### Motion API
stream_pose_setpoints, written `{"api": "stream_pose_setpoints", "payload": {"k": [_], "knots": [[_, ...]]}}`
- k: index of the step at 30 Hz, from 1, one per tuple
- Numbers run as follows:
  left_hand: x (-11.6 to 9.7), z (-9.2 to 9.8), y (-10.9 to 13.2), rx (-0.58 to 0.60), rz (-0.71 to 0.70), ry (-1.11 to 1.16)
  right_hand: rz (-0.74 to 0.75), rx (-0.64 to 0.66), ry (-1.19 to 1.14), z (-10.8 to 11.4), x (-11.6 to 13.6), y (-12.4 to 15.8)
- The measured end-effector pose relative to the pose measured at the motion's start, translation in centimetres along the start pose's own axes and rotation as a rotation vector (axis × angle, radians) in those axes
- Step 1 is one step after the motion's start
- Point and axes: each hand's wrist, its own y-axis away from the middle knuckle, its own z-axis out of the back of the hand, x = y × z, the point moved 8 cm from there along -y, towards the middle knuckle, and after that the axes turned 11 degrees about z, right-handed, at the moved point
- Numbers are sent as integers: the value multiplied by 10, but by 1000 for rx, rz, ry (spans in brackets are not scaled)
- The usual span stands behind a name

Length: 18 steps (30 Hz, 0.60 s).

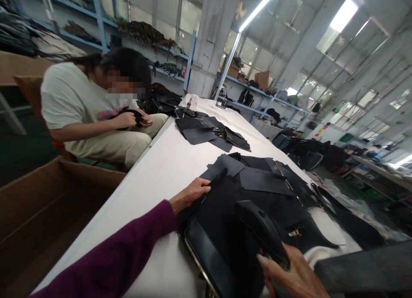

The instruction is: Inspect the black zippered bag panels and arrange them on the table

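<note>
A black leather handbag point(225, 242) lies on the white table point(161, 169) in front of me, with a gold zip along its near edge. My left hand point(191, 194), in a purple sleeve, reaches to the bag's left side and pinches the edge of a black leather panel. My right hand point(289, 274) at the bottom edge grips the bag's black handle point(260, 231). A stack of black leather pieces point(257, 173) with gold buckles lies just beyond the bag.
A second pile of black pieces point(209, 133) lies farther up the table. A seated person in a white shirt point(74, 100) handles a black item at the left. An open cardboard box point(48, 208) stands at the left. Shelving lines the back walls.
</note>
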Motion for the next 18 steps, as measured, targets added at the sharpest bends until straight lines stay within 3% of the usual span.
{"api": "stream_pose_setpoints", "payload": {"k": [3,6,13,18], "knots": [[5,4,4,128,77,318,59,72,-69,-5,18,-8],[9,4,3,162,125,541,99,128,-111,-14,36,-15],[16,7,0,118,154,588,155,229,-148,-46,65,-26],[12,-2,4,211,152,611,198,231,-214,-56,71,-35]]}}
